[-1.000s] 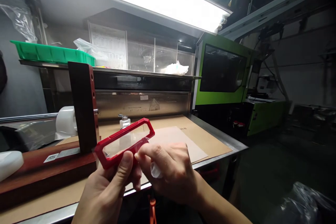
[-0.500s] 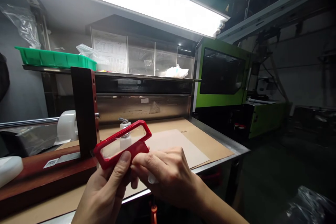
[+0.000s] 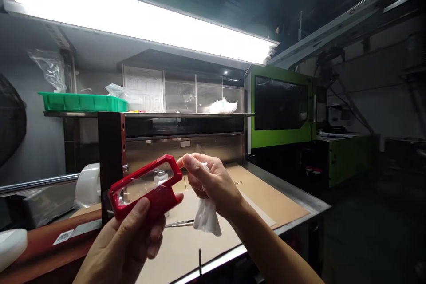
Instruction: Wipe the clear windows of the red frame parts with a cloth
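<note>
My left hand (image 3: 128, 242) grips a red plastic frame with a clear window (image 3: 146, 185), held up above the bench with my thumb on its near edge. My right hand (image 3: 211, 183) is closed on a white cloth (image 3: 207, 215), which hangs down below my fingers. The pinched fingertips sit at the frame's right end, touching or almost touching it.
A dark red wooden post (image 3: 111, 159) on a base stands at left, with a white roll (image 3: 87, 184) on a steel rod behind it. A small pump bottle shows through the frame. Tweezers (image 3: 179, 223) lie on the cardboard sheet (image 3: 266, 199). A green tray (image 3: 81, 102) sits on the shelf; a green machine (image 3: 282, 111) stands at right.
Both hands rose with the frame. My right hand moved from below the frame up to its right end, and the white cloth now hangs free. The camera view tilted upward.
</note>
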Tool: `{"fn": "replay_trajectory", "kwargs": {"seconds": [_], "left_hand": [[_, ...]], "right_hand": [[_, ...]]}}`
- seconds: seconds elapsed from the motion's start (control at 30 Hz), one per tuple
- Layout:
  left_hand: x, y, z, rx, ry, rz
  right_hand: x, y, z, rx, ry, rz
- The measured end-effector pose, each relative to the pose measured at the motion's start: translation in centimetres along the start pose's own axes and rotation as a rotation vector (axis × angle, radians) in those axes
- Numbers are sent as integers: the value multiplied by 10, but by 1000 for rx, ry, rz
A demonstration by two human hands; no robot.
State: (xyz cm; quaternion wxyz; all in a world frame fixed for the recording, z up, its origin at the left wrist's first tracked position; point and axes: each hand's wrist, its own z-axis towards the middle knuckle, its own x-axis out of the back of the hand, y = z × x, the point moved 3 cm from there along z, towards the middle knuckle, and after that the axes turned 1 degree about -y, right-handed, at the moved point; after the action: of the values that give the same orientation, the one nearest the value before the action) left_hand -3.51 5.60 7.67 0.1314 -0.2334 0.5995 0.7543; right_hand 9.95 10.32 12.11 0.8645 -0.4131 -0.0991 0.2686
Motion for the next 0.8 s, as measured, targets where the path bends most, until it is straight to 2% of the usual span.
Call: {"fn": "replay_trajectory", "kwargs": {"seconds": [0.17,0.3,0.5,0.67,0.8], "left_hand": [[5,6,8,10,-136,164],[6,8,13,33,-214,150],[1,12,15,18,-247,172],[-21,34,11,-117,-358,207],[-47,62,4,-240,-416,257]], "right_hand": [[-7,-5,7,-12,-80,193],[-7,-6,7,11,-117,241],[-8,-10,7,83,-59,226],[-10,-11,15,44,-43,281],[-9,-24,27,51,-51,283]]}}
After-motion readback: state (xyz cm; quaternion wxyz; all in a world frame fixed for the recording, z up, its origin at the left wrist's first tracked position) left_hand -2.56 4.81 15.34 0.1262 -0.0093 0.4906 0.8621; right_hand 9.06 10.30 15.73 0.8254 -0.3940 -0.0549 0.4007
